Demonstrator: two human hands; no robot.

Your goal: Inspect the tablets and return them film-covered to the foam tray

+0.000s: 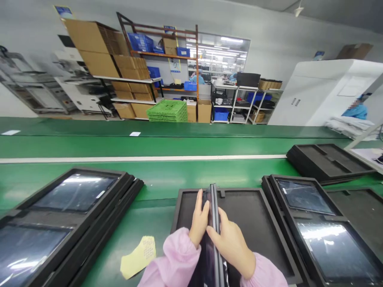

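A few thin dark screen panels [216, 239] stand on edge, pressed face to face, above a black foam tray [254, 223]. My left hand [200, 221] lies against their left face, its fingers pointing up and away. From the other side my right hand [233, 241] grips them, with its thumb across the narrow edges. The panels are held between both hands. Their lower ends run out of the picture, and whether they touch the tray is hidden.
Stacked black trays with glossy screens stand at the left [110, 207] and right [302, 215]. More black foam trays [329, 159] lie farther right. A yellow handwritten paper [139, 255] rests on the green table [161, 223]. Behind are green crates [167, 111], shelves and a distant person [356, 111].
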